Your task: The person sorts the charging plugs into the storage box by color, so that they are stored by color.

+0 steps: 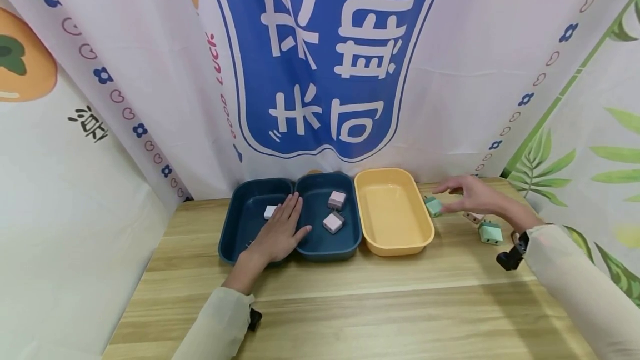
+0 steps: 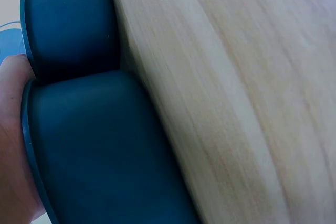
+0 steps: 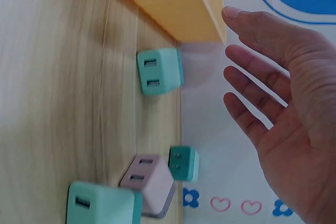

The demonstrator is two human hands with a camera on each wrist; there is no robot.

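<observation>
My left hand (image 1: 278,233), fingers straight, rests over the adjoining rims of the left dark blue bin (image 1: 226,226) and the middle dark blue bin (image 1: 325,256). A white charger (image 1: 269,212) shows beside its fingers, and part of the left bin is hidden beneath the hand. Over at the right, my right hand (image 1: 472,196) is spread with nothing between thumb and fingers. It hovers by a green USB charger (image 3: 159,71) next to the yellow bin (image 1: 395,250). A pink charger (image 3: 148,182) and another green charger (image 1: 490,233) lie near that wrist.
Two pink chargers, one at the back (image 1: 337,199) and one in front (image 1: 333,222), lie inside the middle bin. A small green charger (image 3: 183,163) stands near the table's back edge. Behind the wooden table (image 1: 350,315) hangs a printed curtain (image 1: 450,99).
</observation>
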